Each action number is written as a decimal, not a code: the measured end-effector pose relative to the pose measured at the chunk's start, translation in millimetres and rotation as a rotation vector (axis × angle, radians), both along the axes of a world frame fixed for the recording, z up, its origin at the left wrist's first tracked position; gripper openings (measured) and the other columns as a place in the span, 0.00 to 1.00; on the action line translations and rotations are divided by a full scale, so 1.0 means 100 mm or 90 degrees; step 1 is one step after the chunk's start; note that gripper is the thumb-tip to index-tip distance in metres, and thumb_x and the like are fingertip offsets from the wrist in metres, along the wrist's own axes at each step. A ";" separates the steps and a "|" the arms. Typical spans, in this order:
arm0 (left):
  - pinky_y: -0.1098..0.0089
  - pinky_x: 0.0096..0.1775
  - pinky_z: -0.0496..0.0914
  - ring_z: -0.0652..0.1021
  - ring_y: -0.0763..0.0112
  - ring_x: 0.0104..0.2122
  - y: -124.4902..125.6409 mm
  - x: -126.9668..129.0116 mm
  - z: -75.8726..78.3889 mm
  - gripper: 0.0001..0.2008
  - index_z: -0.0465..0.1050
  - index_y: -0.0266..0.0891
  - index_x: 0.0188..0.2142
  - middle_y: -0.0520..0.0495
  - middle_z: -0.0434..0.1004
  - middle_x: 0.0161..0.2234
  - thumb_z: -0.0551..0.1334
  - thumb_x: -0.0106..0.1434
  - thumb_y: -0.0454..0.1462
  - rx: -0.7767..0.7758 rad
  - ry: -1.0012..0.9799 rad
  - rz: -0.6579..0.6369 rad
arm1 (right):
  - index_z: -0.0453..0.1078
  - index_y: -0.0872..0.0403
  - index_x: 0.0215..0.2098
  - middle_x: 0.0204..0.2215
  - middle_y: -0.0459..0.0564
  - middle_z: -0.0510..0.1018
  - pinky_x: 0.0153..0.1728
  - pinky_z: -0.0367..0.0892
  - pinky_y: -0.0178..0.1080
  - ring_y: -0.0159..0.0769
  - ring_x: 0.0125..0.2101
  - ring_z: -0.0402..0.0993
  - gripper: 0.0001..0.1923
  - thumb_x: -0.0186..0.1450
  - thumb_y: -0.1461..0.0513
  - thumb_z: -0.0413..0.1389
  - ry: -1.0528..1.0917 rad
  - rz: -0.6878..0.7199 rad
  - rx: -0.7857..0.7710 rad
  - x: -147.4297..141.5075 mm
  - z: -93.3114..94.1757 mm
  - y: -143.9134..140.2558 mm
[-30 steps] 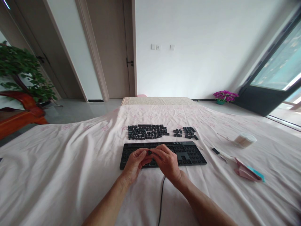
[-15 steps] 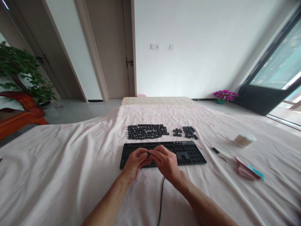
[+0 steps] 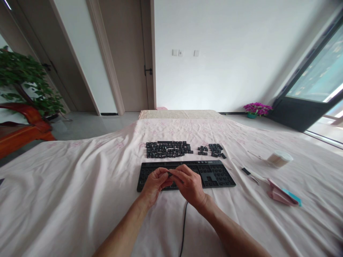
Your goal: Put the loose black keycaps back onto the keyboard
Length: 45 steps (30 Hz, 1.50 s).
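Pinching one small black keycap [image 3: 169,174] between both hands, its lettering unreadable.

We've got a round tub of cotton swabs [image 3: 279,158] off to the side, some pink packets [image 3: 281,196] nearby, purple flowers [image 3: 256,108] by the window, leafy plant [image 3: 24,84] opposite.

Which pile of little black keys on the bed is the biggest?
The left pile of black keycaps, laid in long rows behind the black keyboard. The two piles to its right are much smaller.
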<state>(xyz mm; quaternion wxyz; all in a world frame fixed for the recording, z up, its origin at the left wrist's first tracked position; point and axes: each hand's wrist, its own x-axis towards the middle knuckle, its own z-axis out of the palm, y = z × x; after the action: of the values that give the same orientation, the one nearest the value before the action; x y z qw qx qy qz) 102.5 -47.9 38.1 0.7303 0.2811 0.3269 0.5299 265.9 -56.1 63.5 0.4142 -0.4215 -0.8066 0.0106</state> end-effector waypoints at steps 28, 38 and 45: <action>0.66 0.40 0.74 0.80 0.66 0.35 -0.05 0.00 0.11 0.18 0.75 0.37 0.39 0.44 0.81 0.35 0.69 0.53 0.45 0.049 0.188 -0.061 | 0.77 0.44 0.41 0.34 0.43 0.78 0.36 0.67 0.29 0.29 0.34 0.75 0.09 0.65 0.63 0.58 -0.059 -0.066 -0.088 0.15 0.17 -0.02; 0.64 0.46 0.69 0.77 0.58 0.46 0.36 -0.80 -0.20 0.18 0.75 0.43 0.45 0.46 0.79 0.47 0.56 0.62 0.49 0.207 0.806 0.321 | 0.79 0.47 0.37 0.33 0.45 0.78 0.33 0.66 0.35 0.33 0.32 0.75 0.09 0.61 0.57 0.58 0.029 -0.297 -0.165 1.43 -0.05 0.41; 0.66 0.48 0.69 0.76 0.61 0.48 0.49 -0.99 -0.45 0.21 0.72 0.42 0.50 0.45 0.77 0.50 0.54 0.63 0.47 0.228 0.906 0.237 | 0.79 0.45 0.39 0.33 0.45 0.77 0.34 0.65 0.36 0.34 0.33 0.74 0.10 0.62 0.57 0.57 -0.061 -0.244 -0.189 1.41 -0.32 0.44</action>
<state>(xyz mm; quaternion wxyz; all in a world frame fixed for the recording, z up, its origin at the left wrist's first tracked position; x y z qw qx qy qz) 3.6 0.8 -7.2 0.1845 0.6100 0.6702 0.3803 407.2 -11.8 31.2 0.3032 -0.6234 -0.7201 0.0302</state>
